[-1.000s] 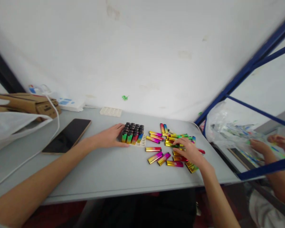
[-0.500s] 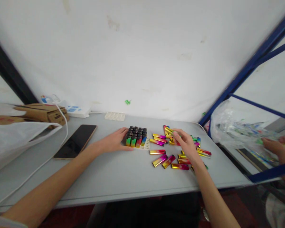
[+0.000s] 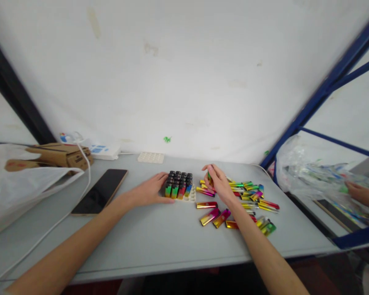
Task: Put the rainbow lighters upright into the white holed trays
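My left hand (image 3: 148,191) spans the left side of a white holed tray (image 3: 191,197), thumb along its front and fingers behind, gripping it. Black-topped lighters (image 3: 178,185) with shiny rainbow bodies stand upright in rows in this tray; some holes at its right side show bare. Just right of the tray, above the table, my right hand (image 3: 219,182) is closed around a lighter (image 3: 210,178), which is held roughly upright and partly covered by the fingers. Beneath and around my right forearm lie several loose metallic lighters (image 3: 209,217) in yellow, red, purple and green.
A phone (image 3: 101,191) lies on the grey table (image 3: 153,241) at left, near a cable, a white plastic bag (image 3: 33,186) and a cardboard box (image 3: 64,155). Another holed tray (image 3: 151,157) is by the wall. Beyond the blue frame (image 3: 310,104), another person's hand (image 3: 361,193) is beside a clear bag.
My right hand has moved left from the loose lighters towards the tray, and the lighter in it has turned from lying slanted to upright. My left hand stays at the tray.
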Tool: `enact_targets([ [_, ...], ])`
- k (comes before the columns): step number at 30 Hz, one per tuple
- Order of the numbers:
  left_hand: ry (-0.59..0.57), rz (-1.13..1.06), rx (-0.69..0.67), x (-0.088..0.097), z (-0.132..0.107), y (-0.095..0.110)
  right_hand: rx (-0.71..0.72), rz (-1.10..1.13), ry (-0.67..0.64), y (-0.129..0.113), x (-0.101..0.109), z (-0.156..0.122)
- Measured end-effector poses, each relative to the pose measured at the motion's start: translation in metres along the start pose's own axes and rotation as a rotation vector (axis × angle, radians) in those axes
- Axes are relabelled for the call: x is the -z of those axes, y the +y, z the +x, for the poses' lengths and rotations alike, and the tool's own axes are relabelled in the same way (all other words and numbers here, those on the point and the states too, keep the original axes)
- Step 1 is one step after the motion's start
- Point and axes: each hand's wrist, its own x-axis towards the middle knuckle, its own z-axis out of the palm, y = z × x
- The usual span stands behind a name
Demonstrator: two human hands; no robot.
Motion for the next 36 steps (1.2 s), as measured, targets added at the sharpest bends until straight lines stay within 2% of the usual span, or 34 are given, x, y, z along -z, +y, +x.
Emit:
enact_targets([
  [4, -0.003, 0.011, 0.011, 0.002, -0.001, 0.002, -0.09, 0.063, 0.001, 0.002, -0.009, -0.005],
  [10, -0.041, 0.019, 0.018, 0.004, 0.001, 0.002, -0.163, 0.056, 0.134, 0.012, -0.011, -0.006],
  [14, -0.03, 0.023, 0.01, 0.004, 0.002, 0.002, -0.173, 0.009, 0.171, 0.022, -0.014, -0.005],
  [22, -0.003, 0.018, 0.009, 0.004, 0.001, 0.002, -0.108, 0.031, 0.066, 0.016, -0.015, -0.008],
  [29, -0.025, 0.024, 0.02, 0.005, 0.002, 0.004, -0.058, -0.144, 0.16, 0.021, -0.011, -0.012],
  [34, -0.018, 0.022, 0.002, 0.004, 0.002, 0.0, -0.159, -0.005, 0.12, 0.021, -0.011, -0.01],
  [36, -0.015, 0.024, 0.0, 0.004, 0.002, 0.0, -0.157, 0.059, 0.083, 0.02, -0.011, -0.009],
])
